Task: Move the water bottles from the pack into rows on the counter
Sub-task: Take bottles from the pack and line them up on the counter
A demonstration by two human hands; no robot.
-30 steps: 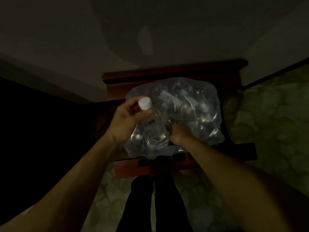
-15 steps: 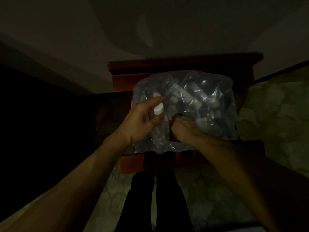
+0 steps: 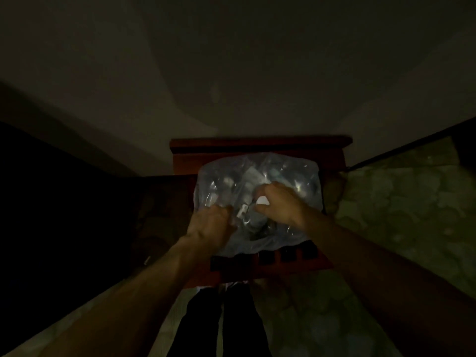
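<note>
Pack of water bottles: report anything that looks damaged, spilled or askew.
The pack has its plastic wrap crumpled and pulled open near the middle, where both hands grip. Bottles inside lie jumbled, though the dim light hides detail. No spill is visible on the wooden stand.

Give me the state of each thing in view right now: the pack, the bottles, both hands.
Clear plastic shrink-wrapped pack of water bottles: on the dark red wooden stand, film torn open near the middle.
White-capped clear water bottle: in the pack, cap exposed.
Left hand: grips the film at the near-left edge.
Right hand: fingers curled round the white cap.
</note>
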